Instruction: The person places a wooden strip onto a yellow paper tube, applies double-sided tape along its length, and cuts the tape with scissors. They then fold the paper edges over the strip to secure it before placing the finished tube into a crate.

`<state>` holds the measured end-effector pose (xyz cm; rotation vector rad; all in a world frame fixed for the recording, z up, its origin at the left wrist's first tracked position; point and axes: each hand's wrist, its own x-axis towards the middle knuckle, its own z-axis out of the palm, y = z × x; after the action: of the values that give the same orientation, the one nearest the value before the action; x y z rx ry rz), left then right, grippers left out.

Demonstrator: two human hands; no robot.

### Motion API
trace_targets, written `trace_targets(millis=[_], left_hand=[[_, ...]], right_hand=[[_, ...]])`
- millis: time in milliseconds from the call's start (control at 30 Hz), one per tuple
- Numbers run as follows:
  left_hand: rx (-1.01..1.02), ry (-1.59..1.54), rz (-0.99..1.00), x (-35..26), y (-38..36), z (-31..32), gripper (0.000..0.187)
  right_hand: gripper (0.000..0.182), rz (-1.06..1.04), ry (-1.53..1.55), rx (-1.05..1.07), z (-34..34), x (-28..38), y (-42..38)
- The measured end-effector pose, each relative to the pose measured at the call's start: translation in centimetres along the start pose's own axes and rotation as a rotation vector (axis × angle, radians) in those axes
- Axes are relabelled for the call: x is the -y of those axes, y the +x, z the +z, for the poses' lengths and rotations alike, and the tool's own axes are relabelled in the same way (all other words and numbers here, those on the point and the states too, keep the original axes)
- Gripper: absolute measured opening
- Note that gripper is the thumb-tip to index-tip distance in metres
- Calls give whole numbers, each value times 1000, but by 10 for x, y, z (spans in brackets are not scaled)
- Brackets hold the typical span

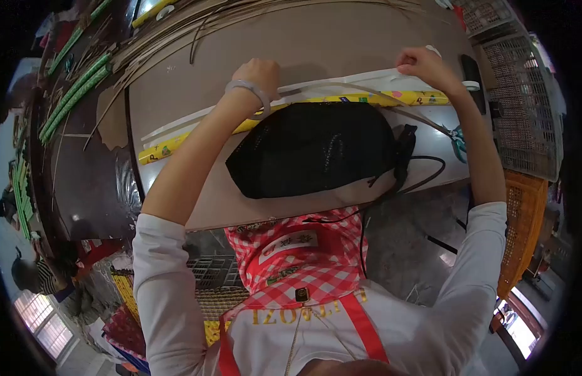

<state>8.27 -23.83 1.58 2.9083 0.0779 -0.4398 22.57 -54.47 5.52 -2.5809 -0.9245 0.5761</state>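
One head-worn fisheye view looks steeply down, close over the table (341,37) and apron (297,263)

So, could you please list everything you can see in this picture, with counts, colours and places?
yellow printed roll: one, yellow with coloured marks, lying across the table under both hands
white strip: one, white, along the far side of the roll
black mesh bag: one, black, on the table near the person, with a black cord trailing off the edge
scissors: one pair, teal handles, right of the bag
table: one, grey-brown top
green rolls: several, green, stacked at far left
wire baskets: two or more, white, at right
apron: one, red-and-white check
left hand: pale bangle on the wrist, fist on the roll
right hand: pinching the white strip's end
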Motion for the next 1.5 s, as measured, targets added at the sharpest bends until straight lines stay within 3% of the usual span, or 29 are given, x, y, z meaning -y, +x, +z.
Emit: trace_targets(millis=[267,333,400,467,533,600,667,733,767,833,1067,1167,1233,1367,1500], left_hand=[[-1,9,43,-5,-8,-11,16],[39,15,75,-5,-9,-14,17],[56,4,34,-5,-8,-13,18],[47,-12,46,-3,-8,-12,19],[43,-26,49,0,-9,-11,19],[21,-28,63,0,-9,-10,20],[56,-37,59,1,-8,-11,20],[85,-45,54,3,-7,-11,21],[69,-35,77,3,-7,-10,22],[52,-25,90,3,-8,-11,23],[57,32,105,-2,-7,-16,22],[113,66,116,1,0,-12,27],[111,90,124,0,1,-12,28],[146,85,121,-5,-2,-19,27],[154,28,101,0,1,-15,22]], right_hand=[[19,329,-288,-109,-88,-157,-76],[19,426,-326,-103,-91,-160,-88],[14,697,-751,-327,-85,-158,-98],[20,663,-834,-251,-77,-164,-94],[21,59,-829,-821,-55,-126,-73],[21,-169,-534,-689,-43,-47,-59],[20,-10,8,-431,-9,28,-46],[24,-138,86,-165,19,61,-32],[24,-143,90,-166,29,74,-26],[31,-106,-161,-46,46,89,-15],[35,-142,11,55,39,67,-8],[31,33,228,164,21,60,-21],[26,71,307,82,16,40,-26],[26,119,86,-59,14,8,-31],[25,125,55,-128,19,0,-34]])
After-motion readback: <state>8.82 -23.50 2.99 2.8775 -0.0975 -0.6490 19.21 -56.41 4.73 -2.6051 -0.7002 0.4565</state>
